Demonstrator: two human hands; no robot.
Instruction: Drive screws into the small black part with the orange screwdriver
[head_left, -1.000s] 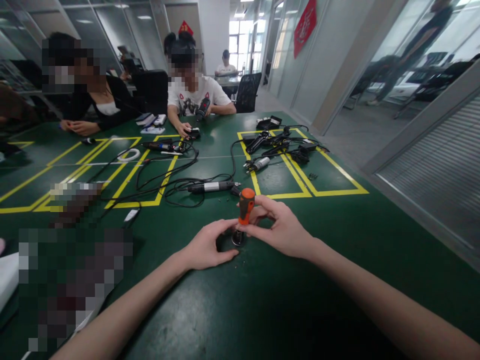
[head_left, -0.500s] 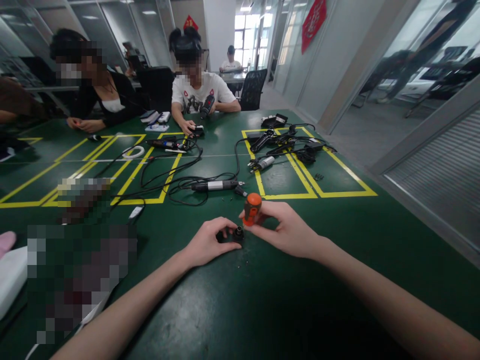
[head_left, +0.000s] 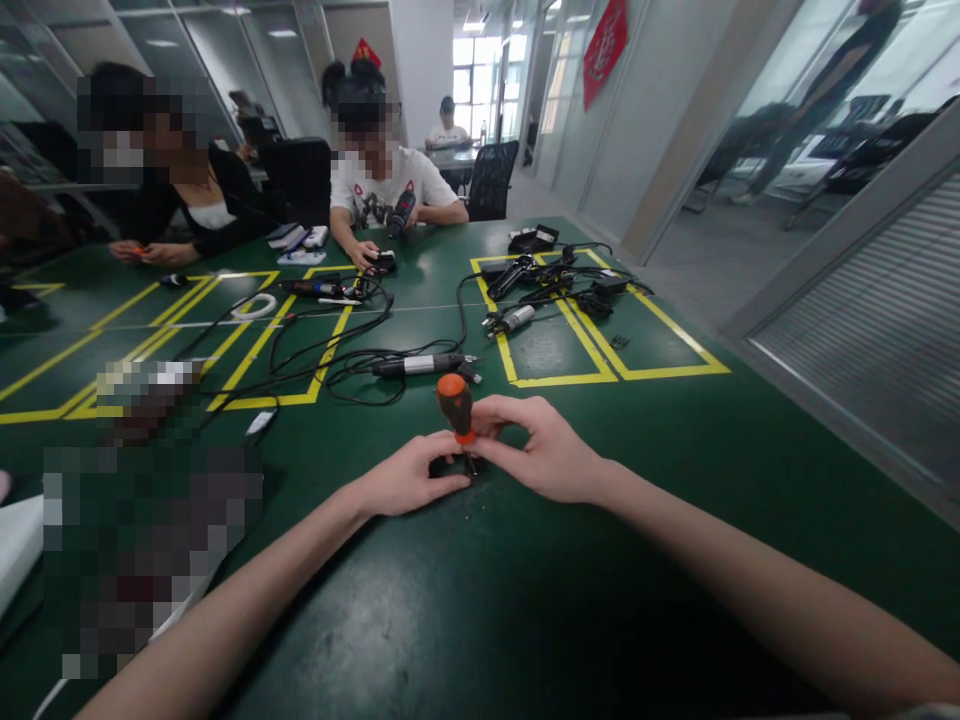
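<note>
My right hand (head_left: 551,450) is closed around the lower handle of a stubby orange and dark screwdriver (head_left: 456,405). The tool stands nearly upright, its short shaft pointing down at a small black part (head_left: 474,468) on the green table. My left hand (head_left: 409,475) pinches that part between thumb and fingers from the left. Fingers cover most of the part, so I cannot tell whether the tip is seated in it. A few tiny bits (head_left: 472,515), too small to name, lie just in front of my hands.
Beyond my hands lies a black and silver corded tool (head_left: 420,366) with looped cable. Further tools and cables (head_left: 555,280) are heaped inside yellow tape outlines (head_left: 675,372). Across the table a person in a white T-shirt (head_left: 397,195) holds a dark power tool (head_left: 402,213). Another person in black (head_left: 187,220) sits left.
My right hand has brought the screwdriver left and over the small black part; before, it was to the right of it. My left hand keeps its hold. The view has shifted slightly.
</note>
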